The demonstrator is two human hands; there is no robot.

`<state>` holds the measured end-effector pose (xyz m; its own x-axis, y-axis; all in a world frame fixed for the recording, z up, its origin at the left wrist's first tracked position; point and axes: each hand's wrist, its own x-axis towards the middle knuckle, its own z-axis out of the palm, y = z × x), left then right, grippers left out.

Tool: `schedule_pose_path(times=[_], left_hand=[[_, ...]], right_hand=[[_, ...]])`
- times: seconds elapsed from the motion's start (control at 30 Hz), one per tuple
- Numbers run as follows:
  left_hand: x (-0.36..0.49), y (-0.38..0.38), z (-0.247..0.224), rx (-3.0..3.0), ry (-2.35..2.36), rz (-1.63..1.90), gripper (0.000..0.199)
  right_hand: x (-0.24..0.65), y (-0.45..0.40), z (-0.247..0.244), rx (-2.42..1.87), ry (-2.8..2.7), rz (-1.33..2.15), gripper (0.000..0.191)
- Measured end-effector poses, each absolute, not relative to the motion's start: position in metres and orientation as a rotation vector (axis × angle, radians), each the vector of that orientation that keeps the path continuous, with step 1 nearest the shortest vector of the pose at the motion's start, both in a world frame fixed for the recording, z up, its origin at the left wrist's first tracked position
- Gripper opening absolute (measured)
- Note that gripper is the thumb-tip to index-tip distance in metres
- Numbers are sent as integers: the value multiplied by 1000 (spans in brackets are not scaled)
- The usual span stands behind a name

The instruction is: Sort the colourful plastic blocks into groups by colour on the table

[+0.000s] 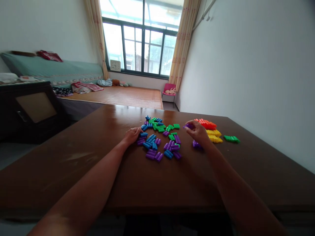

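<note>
My right hand [197, 132] pinches a purple piece [188, 126] above the table, right of the loose pieces. My left hand [133, 135] rests at the left edge of the scattered pile, its fingertips by a blue piece [143, 134]; whether they grip anything is hidden. Blue, green and purple pieces [160, 127] lie loosely in the middle. Beyond and beside my right hand are grouped orange-red pieces [206, 124], yellow pieces [214, 139] and a green group [231, 139]. Purple pieces [197, 144] lie just below my right hand.
The brown table [81, 170] extends under both forearms. Behind it stand a bed [128, 95] with cloths, a pink chair [169, 89] and a window. A dark cabinet [31, 108] is at the left, a white wall at the right.
</note>
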<state>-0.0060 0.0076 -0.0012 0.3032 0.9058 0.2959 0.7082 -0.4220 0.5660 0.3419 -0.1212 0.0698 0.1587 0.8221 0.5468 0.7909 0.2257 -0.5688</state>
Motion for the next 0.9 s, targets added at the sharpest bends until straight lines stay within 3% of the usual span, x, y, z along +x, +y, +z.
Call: schedule_pose_path(times=[0.13, 0.27, 0.57, 0.77, 0.9], left_hand=[[-5, 8, 1, 2294, 1470, 793, 57], [-5, 6, 5, 2301, 1465, 772, 57], [-7, 2, 8, 2316, 1409, 771, 61], [-8, 4, 6, 2333, 1401, 780, 60], [-7, 5, 5, 2340, 1376, 791, 59]], right_hand=[[448, -172, 37, -1725, -1035, 51, 38], [497, -192, -3, -2032, -983, 178, 32], [476, -190, 0, -2268, -1259, 57, 37], [481, -206, 2, -2115, -1298, 373, 40], [482, -203, -9, -2090, -1334, 364, 37]])
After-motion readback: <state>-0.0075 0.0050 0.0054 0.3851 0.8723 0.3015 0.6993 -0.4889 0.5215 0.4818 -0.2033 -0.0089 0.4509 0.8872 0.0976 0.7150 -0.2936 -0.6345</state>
